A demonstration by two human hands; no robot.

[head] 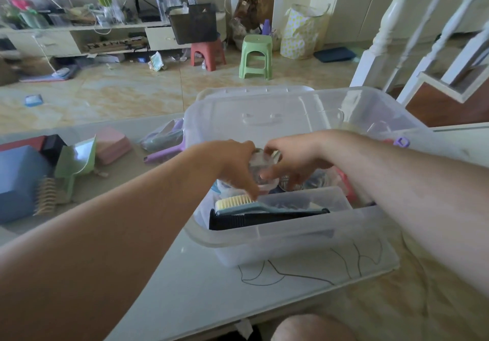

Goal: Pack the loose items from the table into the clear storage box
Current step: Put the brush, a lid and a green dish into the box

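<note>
Both the left hand [235,166] and right hand [293,163] pinch a small clear plastic jar [264,171] over the clear storage box [291,237]. Its slick sides could slip, dropping it onto the combs directly beneath.

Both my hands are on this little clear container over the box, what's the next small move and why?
Probably lower the small clear container into the free spot behind the inner tray and let go. Both the left hand and right hand hold it just above the clear storage box, whose near side the brush and black comb already fill.
</note>
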